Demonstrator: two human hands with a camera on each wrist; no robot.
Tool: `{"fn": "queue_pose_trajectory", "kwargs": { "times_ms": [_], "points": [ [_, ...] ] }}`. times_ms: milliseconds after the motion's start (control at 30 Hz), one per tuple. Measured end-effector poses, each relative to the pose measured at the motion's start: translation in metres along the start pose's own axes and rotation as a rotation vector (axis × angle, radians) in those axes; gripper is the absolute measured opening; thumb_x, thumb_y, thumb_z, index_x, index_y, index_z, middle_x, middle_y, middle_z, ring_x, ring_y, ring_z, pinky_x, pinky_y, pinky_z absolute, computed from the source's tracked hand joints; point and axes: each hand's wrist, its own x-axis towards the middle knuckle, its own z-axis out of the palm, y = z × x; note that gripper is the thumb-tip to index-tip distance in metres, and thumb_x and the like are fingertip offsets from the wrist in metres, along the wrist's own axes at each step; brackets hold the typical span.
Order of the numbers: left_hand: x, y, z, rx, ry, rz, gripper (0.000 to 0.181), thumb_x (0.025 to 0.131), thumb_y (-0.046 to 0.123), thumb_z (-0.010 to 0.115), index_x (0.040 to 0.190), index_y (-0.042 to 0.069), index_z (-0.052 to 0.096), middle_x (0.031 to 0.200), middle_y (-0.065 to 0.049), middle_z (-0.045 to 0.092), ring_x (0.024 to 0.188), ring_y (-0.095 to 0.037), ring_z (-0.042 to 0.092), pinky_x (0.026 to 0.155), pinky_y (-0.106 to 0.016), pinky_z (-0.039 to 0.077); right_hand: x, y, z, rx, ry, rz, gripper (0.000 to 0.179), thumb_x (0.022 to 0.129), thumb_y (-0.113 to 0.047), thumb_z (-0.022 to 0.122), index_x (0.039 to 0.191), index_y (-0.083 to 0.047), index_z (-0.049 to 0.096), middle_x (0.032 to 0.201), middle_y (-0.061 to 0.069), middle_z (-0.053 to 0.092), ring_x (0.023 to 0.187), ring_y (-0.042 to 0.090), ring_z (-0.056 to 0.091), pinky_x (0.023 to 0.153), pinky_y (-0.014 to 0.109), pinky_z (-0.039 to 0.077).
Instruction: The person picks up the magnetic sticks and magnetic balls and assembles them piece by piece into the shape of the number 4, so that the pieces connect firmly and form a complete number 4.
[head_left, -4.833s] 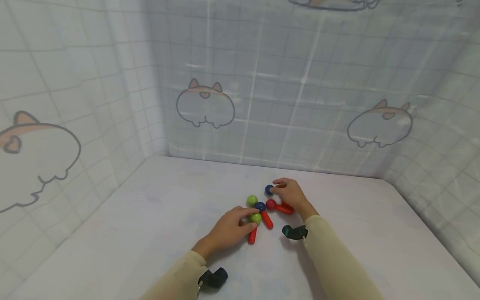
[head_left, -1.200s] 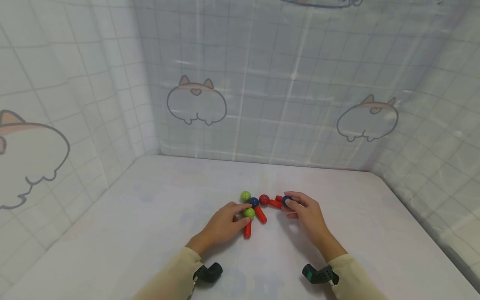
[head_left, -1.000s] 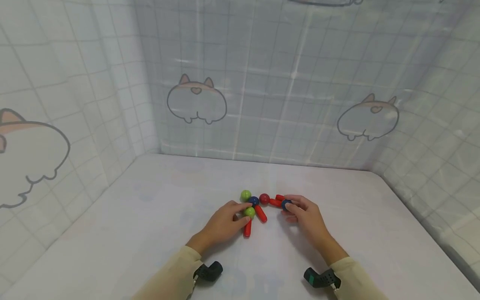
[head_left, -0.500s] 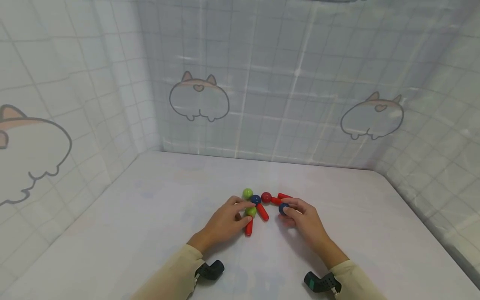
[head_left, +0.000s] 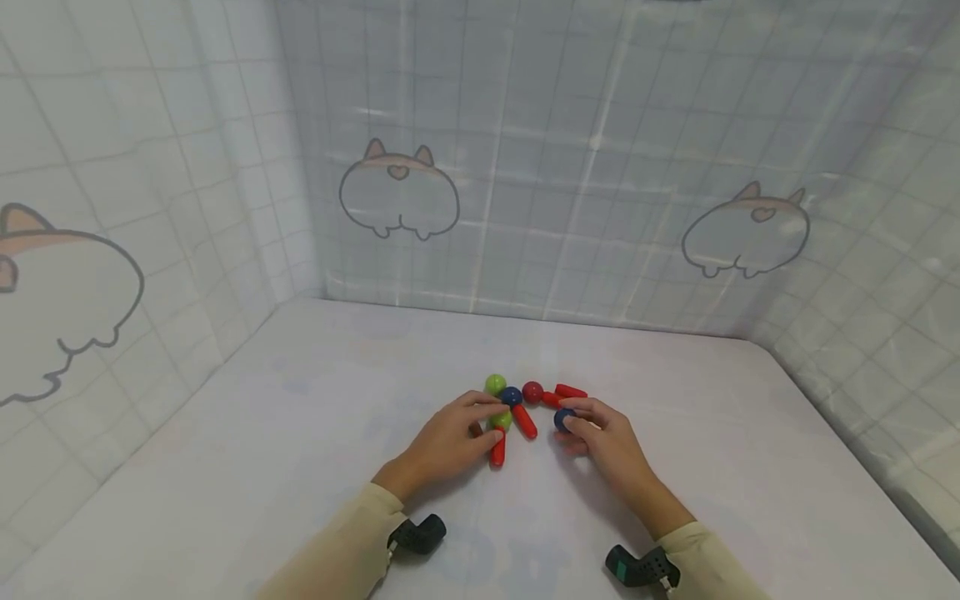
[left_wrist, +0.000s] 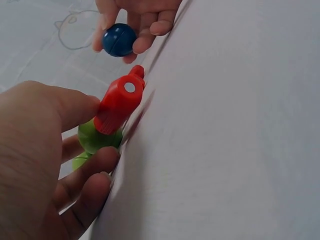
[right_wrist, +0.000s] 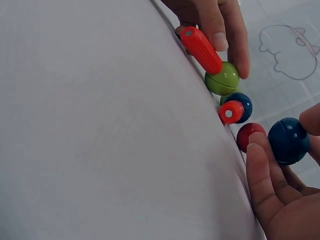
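My right hand pinches a glossy blue ball between thumb and fingers; the right wrist view shows the same blue ball close up. My left hand holds a green ball, its thumb by the red rod that meets this ball. Beyond it, a second green ball touches another blue ball, from which a red rod points toward me. Right of that sits a dark red ball with a red rod against it, partly behind my right fingers.
A loose red rod lies just beyond my right fingers. The pieces rest on a white tabletop. Pale grid-patterned curtains stand along the back and both sides. Each wrist wears a black device, such as the right strap.
My right hand has brought the blue ball from behind the group round to its right front, drawing it nearer and slightly left lately. My left hand keeps its hold on the green ball.
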Motion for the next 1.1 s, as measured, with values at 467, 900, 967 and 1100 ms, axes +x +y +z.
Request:
{"fn": "queue_pose_trajectory", "kwargs": {
  "times_ms": [467, 900, 967, 1100],
  "points": [
    [0.003, -0.007, -0.001, -0.062, -0.026, -0.023, 0.041, 0.098, 0.029, 0.066, 0.138, 0.023, 0.063, 0.133, 0.007, 0.056, 0.093, -0.008, 0.058, 0.082, -0.024, 0.052, -0.004, 0.001, 0.007, -0.037, -0.059, 0.004, 0.035, 0.097, -0.013, 0.064, 0.131, -0.008, 0.062, 0.117, 0.013, 0.062, 0.092, 0.024, 0.071, 0.082, 0.036, 0.057],
    [0.005, -0.007, 0.003, -0.009, -0.024, -0.037, 0.043, 0.098, 0.029, 0.065, 0.141, 0.026, 0.06, 0.142, 0.005, 0.053, 0.094, -0.009, 0.058, 0.082, -0.025, 0.052, -0.011, 0.0, 0.016, -0.109, -0.205, -0.04, 0.038, 0.093, -0.024, 0.072, 0.125, -0.006, 0.062, 0.115, 0.01, 0.067, 0.095, 0.024, 0.068, 0.08, 0.037, 0.057],
    [0.006, -0.007, 0.003, -0.007, -0.028, -0.042, 0.043, 0.098, 0.029, 0.065, 0.141, 0.027, 0.06, 0.143, 0.005, 0.053, 0.094, -0.009, 0.058, 0.082, -0.025, 0.052, -0.012, 0.001, 0.018, -0.115, -0.222, -0.048, 0.038, 0.093, -0.024, 0.072, 0.125, -0.005, 0.062, 0.114, 0.01, 0.067, 0.096, 0.024, 0.068, 0.08, 0.036, 0.057],
    [0.006, -0.007, 0.003, -0.008, -0.028, -0.049, 0.043, 0.098, 0.029, 0.065, 0.141, 0.027, 0.06, 0.142, 0.004, 0.054, 0.094, -0.01, 0.058, 0.082, -0.027, 0.052, -0.013, -0.002, 0.021, -0.128, -0.258, -0.06, 0.038, 0.093, -0.026, 0.072, 0.124, -0.004, 0.062, 0.113, 0.008, 0.068, 0.097, 0.024, 0.067, 0.079, 0.036, 0.057]
  ]
}}
